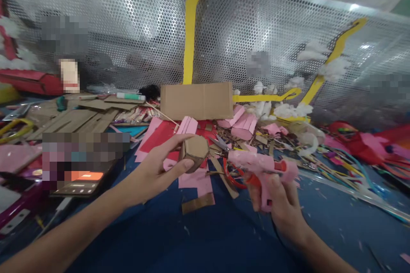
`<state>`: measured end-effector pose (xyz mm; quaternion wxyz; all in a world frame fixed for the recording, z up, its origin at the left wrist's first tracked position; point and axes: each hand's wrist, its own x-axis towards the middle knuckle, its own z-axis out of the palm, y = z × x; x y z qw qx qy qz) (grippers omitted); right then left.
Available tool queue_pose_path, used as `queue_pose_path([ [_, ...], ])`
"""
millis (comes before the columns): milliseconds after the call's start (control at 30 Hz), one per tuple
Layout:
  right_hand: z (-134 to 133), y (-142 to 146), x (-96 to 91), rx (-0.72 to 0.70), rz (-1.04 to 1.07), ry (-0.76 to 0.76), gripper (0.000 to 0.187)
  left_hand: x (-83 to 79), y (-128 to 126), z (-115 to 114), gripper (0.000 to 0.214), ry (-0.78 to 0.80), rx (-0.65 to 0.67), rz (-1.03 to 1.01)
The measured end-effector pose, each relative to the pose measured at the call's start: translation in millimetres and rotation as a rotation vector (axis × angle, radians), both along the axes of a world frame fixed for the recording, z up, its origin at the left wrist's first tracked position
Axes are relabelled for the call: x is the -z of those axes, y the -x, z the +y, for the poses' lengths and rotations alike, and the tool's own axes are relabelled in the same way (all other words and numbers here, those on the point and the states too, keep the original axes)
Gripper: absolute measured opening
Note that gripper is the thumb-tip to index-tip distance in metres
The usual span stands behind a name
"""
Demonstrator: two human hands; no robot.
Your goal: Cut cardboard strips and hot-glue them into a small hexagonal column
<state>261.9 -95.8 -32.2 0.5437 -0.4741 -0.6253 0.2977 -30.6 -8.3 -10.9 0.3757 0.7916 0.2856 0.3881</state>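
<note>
Between the thumb and fingers of my left hand (166,160) is a small many-sided cardboard box (196,150), one flat face turned toward me. My right hand (282,200) is wrapped round the handle of a pink hot glue gun (256,162), a finger at its orange-red trigger. The nozzle points left toward the box, with a gap between them. Behind the nozzle lie scissors (221,143) with orange-red handles, partly hidden by the gun. Below the box rest pink paper pieces (201,185) and a brown cardboard strip (197,203).
A large cardboard box (197,101) stands at the back against a perforated metal panel (137,17). Cardboard sheets (73,121) and a phone (81,181) lie left. Cardboard scraps, white fluff (288,111) and yellow strips (188,34) are at the back. Colored cords (352,166) lie right.
</note>
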Motion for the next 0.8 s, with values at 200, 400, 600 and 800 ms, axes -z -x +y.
queue_pose_path([
  [200,-4,-4,3.4,-0.023,-0.006,0.057,0.058,-4.8,-10,1,0.041,0.34,-0.023,-0.278],
  [400,-1,-2,3.4,-0.033,0.007,0.074,0.061,0.4,-22,-1,0.043,0.967,-0.151,-0.494],
  [600,-4,4,4.3,0.017,0.054,0.073,0.059,8.6,-22,0,0.049,1.23,-0.074,-0.562],
  [800,-4,5,-1.5,-0.017,0.006,0.056,0.057,7.4,-21,-1,0.045,1.235,-0.034,-0.567],
])
